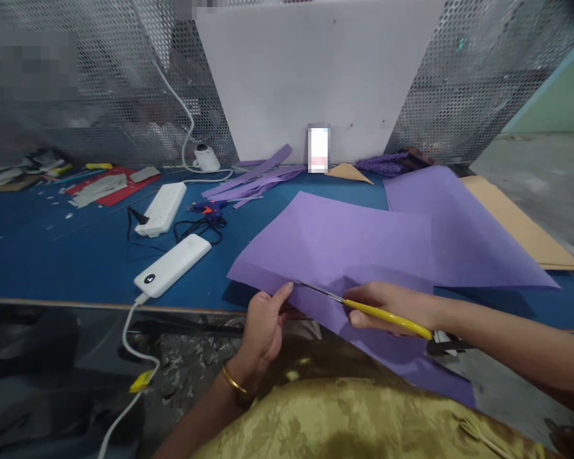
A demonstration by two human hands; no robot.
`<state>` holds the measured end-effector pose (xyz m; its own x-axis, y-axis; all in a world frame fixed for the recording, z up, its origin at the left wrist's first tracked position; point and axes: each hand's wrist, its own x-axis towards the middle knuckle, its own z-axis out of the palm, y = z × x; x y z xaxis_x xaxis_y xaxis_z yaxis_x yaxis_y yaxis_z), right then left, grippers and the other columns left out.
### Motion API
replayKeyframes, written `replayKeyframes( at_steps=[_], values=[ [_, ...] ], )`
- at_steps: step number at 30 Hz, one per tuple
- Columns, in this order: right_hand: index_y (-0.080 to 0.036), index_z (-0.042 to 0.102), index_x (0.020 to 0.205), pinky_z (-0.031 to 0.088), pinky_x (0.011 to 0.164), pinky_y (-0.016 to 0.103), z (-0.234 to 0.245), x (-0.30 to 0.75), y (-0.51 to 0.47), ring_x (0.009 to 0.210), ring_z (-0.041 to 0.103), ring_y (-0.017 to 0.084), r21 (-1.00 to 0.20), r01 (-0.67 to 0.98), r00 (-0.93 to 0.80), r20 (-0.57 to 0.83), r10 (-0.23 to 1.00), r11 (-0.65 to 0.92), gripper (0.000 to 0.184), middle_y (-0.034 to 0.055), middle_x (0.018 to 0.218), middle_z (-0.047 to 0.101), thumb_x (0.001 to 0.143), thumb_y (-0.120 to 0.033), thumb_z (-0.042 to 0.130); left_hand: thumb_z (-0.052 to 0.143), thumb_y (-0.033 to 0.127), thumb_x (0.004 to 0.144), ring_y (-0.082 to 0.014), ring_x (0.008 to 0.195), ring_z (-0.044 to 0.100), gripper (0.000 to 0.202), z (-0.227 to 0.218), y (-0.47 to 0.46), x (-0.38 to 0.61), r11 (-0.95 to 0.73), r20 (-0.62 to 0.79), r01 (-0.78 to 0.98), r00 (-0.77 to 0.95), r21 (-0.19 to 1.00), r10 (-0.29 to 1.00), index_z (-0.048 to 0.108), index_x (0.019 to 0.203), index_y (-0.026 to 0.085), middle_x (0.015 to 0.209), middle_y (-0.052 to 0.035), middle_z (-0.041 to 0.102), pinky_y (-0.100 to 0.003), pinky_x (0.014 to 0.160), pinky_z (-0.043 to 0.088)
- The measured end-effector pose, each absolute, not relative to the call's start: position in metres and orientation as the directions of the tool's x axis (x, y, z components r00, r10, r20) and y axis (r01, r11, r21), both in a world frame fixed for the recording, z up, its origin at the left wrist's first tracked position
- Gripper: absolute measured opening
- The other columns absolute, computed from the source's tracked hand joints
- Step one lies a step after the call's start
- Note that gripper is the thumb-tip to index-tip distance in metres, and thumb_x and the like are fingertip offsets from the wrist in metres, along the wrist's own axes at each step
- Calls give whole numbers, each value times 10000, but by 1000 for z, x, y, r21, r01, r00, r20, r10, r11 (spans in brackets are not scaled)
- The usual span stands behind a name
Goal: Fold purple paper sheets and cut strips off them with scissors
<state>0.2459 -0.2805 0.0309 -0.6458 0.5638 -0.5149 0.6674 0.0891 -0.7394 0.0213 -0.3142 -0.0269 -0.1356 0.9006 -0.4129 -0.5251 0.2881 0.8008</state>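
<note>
A large purple paper sheet lies over the near edge of the blue table and hangs toward my lap. My left hand pinches the sheet's near left edge, thumb on top. My right hand is closed around yellow-handled scissors, whose blades point left along the paper's edge toward my left thumb.
A white power bank with a cable, a white power strip, a blue glue gun, cut purple strips, a brown card sheet and red paper scraps lie on the table. A white board stands behind, before perforated metal panels.
</note>
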Motion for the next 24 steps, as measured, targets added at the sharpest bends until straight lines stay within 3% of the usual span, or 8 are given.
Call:
replayKeyframes(
  at_steps=[3, 13, 24],
  values=[
    [-202, 486, 773, 324, 477, 223, 35, 241, -278, 565, 475, 123, -725, 667, -667, -476, 573, 175, 619, -8, 644, 501, 831, -818, 477, 944, 354, 483, -184, 600, 668, 514, -27, -315, 22, 297, -414, -533, -112, 792, 903, 725, 844, 59, 729, -95, 752, -279, 528, 559],
    [-194, 494, 735, 271, 497, 238, 28, 243, -275, 560, 413, 111, -713, 654, -694, -431, 577, 254, 576, -28, 616, 459, 872, -753, 491, 929, 371, 550, -180, 631, 675, 504, -33, -316, 18, 308, -404, -517, -81, 799, 911, 735, 899, 64, 775, -96, 761, -281, 568, 568],
    [-186, 582, 842, 369, 566, 267, 25, 229, -273, 660, 552, 165, -647, 685, -677, -397, 619, 334, 520, 41, 769, 632, 919, -684, 453, 930, 364, 539, -181, 609, 682, 448, -29, -317, 22, 330, -410, -530, -37, 781, 911, 736, 837, 92, 722, -72, 752, -270, 565, 566]
  ],
)
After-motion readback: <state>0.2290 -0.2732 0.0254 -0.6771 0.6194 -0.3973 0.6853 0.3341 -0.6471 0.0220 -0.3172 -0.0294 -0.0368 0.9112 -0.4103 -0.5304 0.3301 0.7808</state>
